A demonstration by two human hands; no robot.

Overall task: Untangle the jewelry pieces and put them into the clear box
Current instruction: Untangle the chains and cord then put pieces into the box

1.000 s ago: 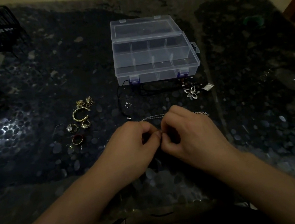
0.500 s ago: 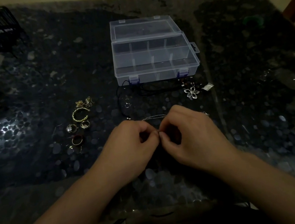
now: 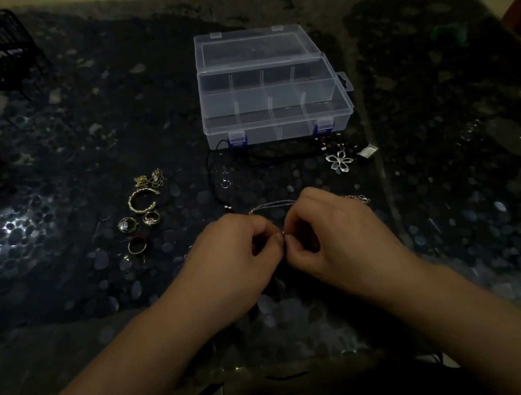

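Though dim, clear box [image 3: 278,126] seemingly empty.

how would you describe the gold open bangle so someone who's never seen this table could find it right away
Start at the clear box in the middle of the dark table, then look toward the table's near-left, where a small cluster of gold pieces lies. The gold open bangle sits just below a tangled gold clump and above three small rings. It is the largest piece there, a C shape with a gap.

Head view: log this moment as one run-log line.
left hand: pinches chain | right hand: pinches chain | box: open, empty | rings: on table
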